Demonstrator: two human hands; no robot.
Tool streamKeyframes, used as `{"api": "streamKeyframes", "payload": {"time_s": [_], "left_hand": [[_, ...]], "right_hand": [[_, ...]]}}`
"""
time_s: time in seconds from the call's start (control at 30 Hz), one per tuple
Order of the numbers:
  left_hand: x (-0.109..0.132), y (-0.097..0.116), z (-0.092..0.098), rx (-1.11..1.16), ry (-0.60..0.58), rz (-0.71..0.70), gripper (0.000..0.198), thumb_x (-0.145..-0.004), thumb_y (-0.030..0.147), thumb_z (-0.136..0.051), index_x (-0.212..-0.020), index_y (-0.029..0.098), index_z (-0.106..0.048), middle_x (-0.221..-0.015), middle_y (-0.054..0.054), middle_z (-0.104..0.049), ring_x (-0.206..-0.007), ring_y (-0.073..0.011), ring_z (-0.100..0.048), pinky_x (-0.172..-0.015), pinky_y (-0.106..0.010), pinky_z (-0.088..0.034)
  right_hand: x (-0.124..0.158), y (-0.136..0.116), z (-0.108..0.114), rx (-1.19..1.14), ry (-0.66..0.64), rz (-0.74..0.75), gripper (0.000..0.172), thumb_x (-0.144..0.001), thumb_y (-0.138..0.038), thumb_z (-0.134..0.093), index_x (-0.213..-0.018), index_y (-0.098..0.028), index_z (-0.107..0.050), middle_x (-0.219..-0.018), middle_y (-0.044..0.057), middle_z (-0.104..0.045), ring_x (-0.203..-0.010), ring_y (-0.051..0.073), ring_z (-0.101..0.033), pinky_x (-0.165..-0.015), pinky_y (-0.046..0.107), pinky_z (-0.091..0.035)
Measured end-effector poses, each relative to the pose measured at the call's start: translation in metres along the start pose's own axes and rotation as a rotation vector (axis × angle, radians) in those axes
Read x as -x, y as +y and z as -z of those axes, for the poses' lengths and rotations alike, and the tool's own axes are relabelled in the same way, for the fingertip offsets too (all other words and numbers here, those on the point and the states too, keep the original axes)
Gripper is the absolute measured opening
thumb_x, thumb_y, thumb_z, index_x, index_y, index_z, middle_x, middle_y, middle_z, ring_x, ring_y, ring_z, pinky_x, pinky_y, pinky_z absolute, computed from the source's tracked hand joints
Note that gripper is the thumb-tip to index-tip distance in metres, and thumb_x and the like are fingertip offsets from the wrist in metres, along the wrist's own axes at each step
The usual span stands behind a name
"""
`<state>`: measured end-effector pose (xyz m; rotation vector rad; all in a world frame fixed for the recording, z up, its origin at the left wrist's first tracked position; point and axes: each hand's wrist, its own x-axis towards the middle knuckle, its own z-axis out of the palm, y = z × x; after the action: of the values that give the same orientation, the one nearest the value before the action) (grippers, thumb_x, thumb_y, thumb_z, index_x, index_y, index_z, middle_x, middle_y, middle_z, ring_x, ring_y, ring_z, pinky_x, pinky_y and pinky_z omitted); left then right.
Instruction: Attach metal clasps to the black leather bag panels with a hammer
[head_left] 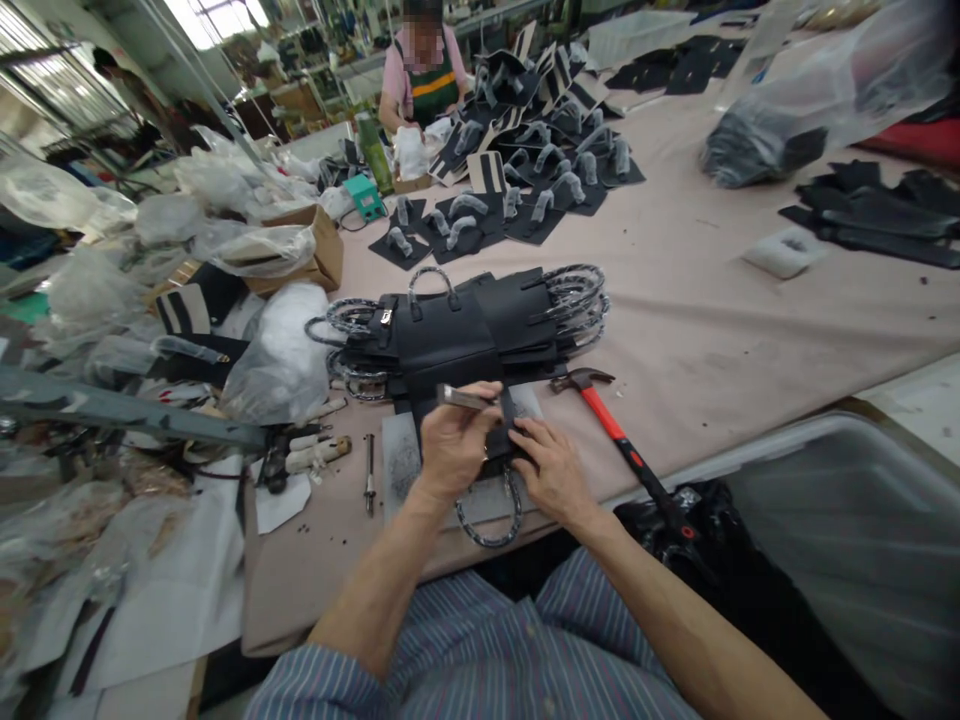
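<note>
My left hand is closed round a short metal tool, its tip lying across a narrow black strap. My right hand presses a black bag piece flat on a grey board, fingers bent over it. A wrapped ring handle hangs off that piece toward me. Just beyond lies a stack of black bag panels with wrapped handles.
A red-handled hammer lies right of my hands. A punch and gloves lie left. Plastic bags and boxes crowd the left. Another person works at the far end among black pieces. A grey bin stands at right.
</note>
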<state>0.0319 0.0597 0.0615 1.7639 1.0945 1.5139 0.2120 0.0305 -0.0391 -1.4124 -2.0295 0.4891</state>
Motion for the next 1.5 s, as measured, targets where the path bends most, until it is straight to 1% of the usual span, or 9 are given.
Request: {"api": "streamKeyframes", "payload": {"time_s": [0.07, 0.2, 0.3, 0.4, 0.53, 0.67, 0.77, 1.13, 1.5], "left_hand": [[0.003, -0.008, 0.029, -0.027, 0.151, 0.169, 0.017, -0.092, 0.032, -0.069, -0.102, 0.018, -0.071, -0.106, -0.007, -0.077, -0.1, -0.0202, -0.073, -0.09, -0.034, -0.06], [0.04, -0.033, 0.088, -0.113, 0.23, 0.351, 0.022, -0.084, 0.036, -0.076, -0.095, 0.017, -0.075, -0.1, -0.008, -0.078, -0.098, -0.0229, -0.073, -0.092, -0.036, -0.058], [0.072, -0.045, 0.105, -0.055, 0.252, 0.447, 0.023, -0.081, 0.036, -0.077, -0.094, 0.017, -0.075, -0.1, -0.008, -0.078, -0.098, -0.0242, -0.073, -0.092, -0.038, -0.057], [0.088, -0.053, 0.102, 0.085, 0.268, 0.467, 0.02, -0.081, 0.033, -0.079, -0.092, 0.018, -0.073, -0.103, -0.009, -0.078, -0.101, -0.0244, -0.073, -0.096, -0.039, -0.056], [0.093, -0.062, 0.094, 0.262, 0.268, 0.462, 0.018, -0.082, 0.031, -0.08, -0.09, 0.018, -0.071, -0.105, -0.008, -0.077, -0.098, -0.0234, -0.074, -0.094, -0.038, -0.057], [0.096, -0.068, 0.094, 0.356, 0.291, 0.47, 0.02, -0.081, 0.031, -0.082, -0.09, 0.018, -0.071, -0.106, -0.008, -0.077, -0.098, -0.0239, -0.075, -0.092, -0.038, -0.059], [0.098, -0.07, 0.095, 0.376, 0.293, 0.46, 0.02, -0.08, 0.031, -0.083, -0.091, 0.017, -0.072, -0.106, -0.009, -0.077, -0.099, -0.0245, -0.075, -0.094, -0.04, -0.058], [0.099, -0.068, 0.095, 0.333, 0.198, 0.43, 0.014, -0.084, 0.027, -0.079, -0.093, 0.019, -0.073, -0.109, -0.009, -0.077, -0.104, -0.025, -0.073, -0.097, -0.041, -0.057], [0.098, -0.064, 0.094, 0.333, 0.198, 0.421, 0.017, -0.083, 0.03, -0.081, -0.093, 0.018, -0.073, -0.108, -0.009, -0.077, -0.103, -0.0258, -0.074, -0.099, -0.045, -0.057]], "right_hand": [[0.001, 0.004, -0.002, -0.009, -0.007, 0.033, 0.042, -0.091, -0.018, -0.057, -0.133, -0.02, -0.063, -0.147, 0.009, -0.054, -0.139, 0.033, -0.043, -0.115, 0.057, -0.039], [0.003, 0.011, -0.004, -0.028, 0.022, 0.088, 0.042, -0.093, -0.022, -0.056, -0.134, -0.021, -0.063, -0.147, 0.008, -0.054, -0.14, 0.033, -0.043, -0.116, 0.057, -0.04], [0.004, 0.015, -0.007, -0.025, 0.033, 0.116, 0.041, -0.094, -0.024, -0.055, -0.135, -0.022, -0.062, -0.146, 0.009, -0.055, -0.139, 0.033, -0.044, -0.116, 0.057, -0.04], [0.004, 0.017, -0.008, -0.027, 0.033, 0.142, 0.04, -0.096, -0.026, -0.054, -0.135, -0.021, -0.061, -0.146, 0.009, -0.055, -0.138, 0.033, -0.045, -0.116, 0.058, -0.04], [0.004, 0.017, -0.008, -0.022, 0.027, 0.156, 0.04, -0.097, -0.028, -0.054, -0.136, -0.02, -0.06, -0.146, 0.01, -0.054, -0.138, 0.034, -0.044, -0.116, 0.059, -0.04], [0.003, 0.015, -0.008, -0.023, 0.041, 0.167, 0.038, -0.097, -0.029, -0.054, -0.134, -0.021, -0.061, -0.144, 0.011, -0.056, -0.136, 0.034, -0.046, -0.115, 0.06, -0.04], [0.001, 0.013, -0.007, -0.021, 0.05, 0.167, 0.036, -0.098, -0.029, -0.054, -0.132, -0.021, -0.062, -0.143, 0.011, -0.056, -0.135, 0.034, -0.047, -0.114, 0.06, -0.041], [0.0, 0.008, -0.006, -0.018, 0.056, 0.153, 0.036, -0.097, -0.028, -0.056, -0.132, -0.021, -0.062, -0.142, 0.012, -0.057, -0.134, 0.034, -0.048, -0.114, 0.061, -0.041], [-0.001, 0.005, -0.005, -0.027, 0.066, 0.146, 0.036, -0.096, -0.027, -0.057, -0.131, -0.021, -0.063, -0.141, 0.012, -0.058, -0.134, 0.034, -0.049, -0.114, 0.059, -0.041]]}}
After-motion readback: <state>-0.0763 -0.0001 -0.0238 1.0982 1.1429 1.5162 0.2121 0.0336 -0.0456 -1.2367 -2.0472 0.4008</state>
